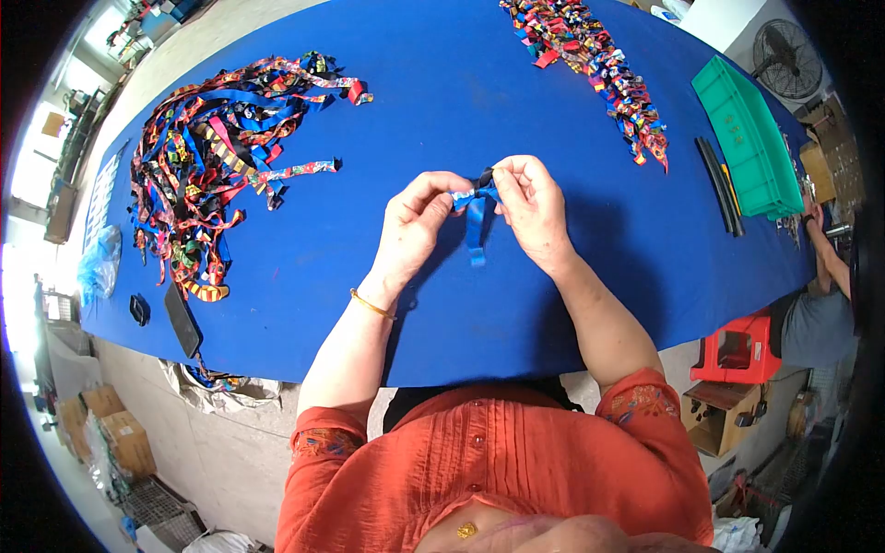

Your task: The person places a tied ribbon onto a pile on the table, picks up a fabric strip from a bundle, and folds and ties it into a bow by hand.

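Note:
Over the middle of the blue table, my left hand (414, 224) pinches a patterned part of a blue ribbon strap (476, 229) between thumb and fingers. My right hand (535, 207) grips the same strap by its other side, near a small black piece (486, 176) at the top. A plain blue end of the strap hangs down between the two hands. Fingers cover part of the strap, so how the black piece joins it cannot be made out.
A tangled heap of colourful straps (198, 152) lies on the left of the blue table (442, 313); a long bundle of straps (608, 69) is at the back right. A phone (182, 319) sits near the left edge. A green crate (749, 138) stands right, near another person's arm (830, 253).

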### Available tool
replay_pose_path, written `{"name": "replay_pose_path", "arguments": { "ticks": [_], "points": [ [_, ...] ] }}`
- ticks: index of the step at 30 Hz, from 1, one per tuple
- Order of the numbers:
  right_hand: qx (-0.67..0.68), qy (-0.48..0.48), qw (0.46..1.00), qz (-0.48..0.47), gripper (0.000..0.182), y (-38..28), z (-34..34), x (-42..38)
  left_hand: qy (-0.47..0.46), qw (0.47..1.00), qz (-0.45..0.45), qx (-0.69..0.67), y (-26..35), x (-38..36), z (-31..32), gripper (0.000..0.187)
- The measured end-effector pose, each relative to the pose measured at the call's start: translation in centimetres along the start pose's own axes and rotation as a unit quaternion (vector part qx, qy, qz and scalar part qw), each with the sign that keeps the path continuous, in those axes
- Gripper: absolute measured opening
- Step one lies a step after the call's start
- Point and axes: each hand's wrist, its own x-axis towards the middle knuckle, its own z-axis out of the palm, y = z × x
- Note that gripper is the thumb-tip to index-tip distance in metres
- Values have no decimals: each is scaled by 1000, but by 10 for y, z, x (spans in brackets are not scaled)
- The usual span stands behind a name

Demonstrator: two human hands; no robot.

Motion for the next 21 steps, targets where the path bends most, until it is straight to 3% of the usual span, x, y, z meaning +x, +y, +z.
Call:
{"name": "replay_pose_path", "arguments": {
  "ticks": [2, 10, 13, 21],
  "points": [
    [11, -7, 1000, 4, 7, 0, 2, -1, 31, 990, -75, -111, 5, 2, 3, 23],
    [18, -51, 998, 24, 11, -3, 4, -6, -13, 988, -155, -4, 7, -2, 5, 22],
    [32, -54, 995, 81, 12, -16, 0, -5, -8, 988, -143, -63, 3, -1, 1, 23],
    [55, -128, 990, 31, 7, 1, -4, -1, -18, 985, -162, -56, 5, 0, -6, 23]
  ]
}}
